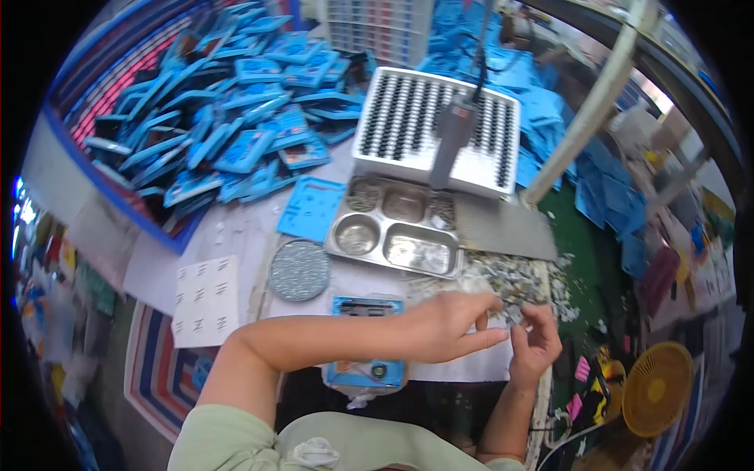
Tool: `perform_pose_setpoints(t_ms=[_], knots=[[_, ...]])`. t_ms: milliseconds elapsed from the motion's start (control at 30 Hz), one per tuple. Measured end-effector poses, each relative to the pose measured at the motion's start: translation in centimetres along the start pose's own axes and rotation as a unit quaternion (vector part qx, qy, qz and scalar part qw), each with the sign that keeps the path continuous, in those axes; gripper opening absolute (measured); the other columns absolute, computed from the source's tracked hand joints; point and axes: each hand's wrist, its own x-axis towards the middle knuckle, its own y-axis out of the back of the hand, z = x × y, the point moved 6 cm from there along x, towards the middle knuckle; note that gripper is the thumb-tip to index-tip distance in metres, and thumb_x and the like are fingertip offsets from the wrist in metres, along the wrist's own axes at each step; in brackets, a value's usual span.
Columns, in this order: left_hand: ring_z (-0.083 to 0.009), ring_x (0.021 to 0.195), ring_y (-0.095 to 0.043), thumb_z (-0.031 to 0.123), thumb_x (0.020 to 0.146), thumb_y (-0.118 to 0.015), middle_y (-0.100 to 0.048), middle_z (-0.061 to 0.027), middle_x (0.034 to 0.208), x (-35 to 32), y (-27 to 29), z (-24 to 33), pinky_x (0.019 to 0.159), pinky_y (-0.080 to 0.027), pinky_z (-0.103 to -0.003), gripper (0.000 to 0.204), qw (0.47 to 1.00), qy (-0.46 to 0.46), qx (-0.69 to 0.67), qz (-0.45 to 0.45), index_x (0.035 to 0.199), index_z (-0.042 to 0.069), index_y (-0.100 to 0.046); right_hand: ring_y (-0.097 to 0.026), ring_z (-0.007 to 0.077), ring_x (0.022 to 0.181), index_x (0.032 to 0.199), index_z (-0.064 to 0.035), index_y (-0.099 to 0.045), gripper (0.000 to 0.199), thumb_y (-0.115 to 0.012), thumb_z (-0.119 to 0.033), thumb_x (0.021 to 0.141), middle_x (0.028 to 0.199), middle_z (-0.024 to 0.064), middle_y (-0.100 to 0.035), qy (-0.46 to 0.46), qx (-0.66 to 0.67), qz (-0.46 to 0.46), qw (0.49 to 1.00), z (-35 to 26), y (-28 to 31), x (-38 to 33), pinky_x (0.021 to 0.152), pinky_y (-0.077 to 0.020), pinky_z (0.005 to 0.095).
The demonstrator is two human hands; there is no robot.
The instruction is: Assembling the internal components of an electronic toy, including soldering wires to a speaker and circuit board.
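Observation:
Both my hands meet over the near right part of the table. My left hand (pixel 455 328) reaches across to the right, thumb and forefinger apart, with nothing visible between them. Facing it, my right hand (pixel 537 342) is curled, thumb and forefinger closed around a small silvery piece (pixel 514 315) too small to make out further. Just beyond lies a spread of small pale and grey pieces (pixel 503 275). Under my left forearm is a blue, flat rectangular case (pixel 369 306) with dark parts and a small round part near its lower end; the forearm hides its middle.
A steel compartment tray (pixel 393 271) holds small parts. Beside it are a round grey dish (pixel 299 271), a blue panel (pixel 310 208) and a white sheet (pixel 206 302). A powered screwdriver (pixel 454 141) hangs before a white screw rack (pixel 369 157). Blue cases fill a bin (pixel 141 228); a yellow fan (pixel 658 388) stands right.

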Motion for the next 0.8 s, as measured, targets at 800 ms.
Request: perform_pose_setpoints(t_ms=[800], knots=[[-0.0258, 0.06, -0.059, 0.017, 0.091, -0.07, -0.063, -0.0118, 0.072, -4.3, -2.1, -3.3, 0.056, -0.046, -0.035, 0.015, 0.994, 0.082, 0.01, -0.067, 0.088, 0.003, -0.064, -0.06, 0.0091, 0.085, 0.134, 0.0023, -0.053, 0.049, -0.07, 0.005, 0.089, 0.098, 0.0039, -0.061, -0.301, 0.285, -0.184, 0.891, 2.7, -4.2, -6.2, 0.075, -0.0506, 0.0226]])
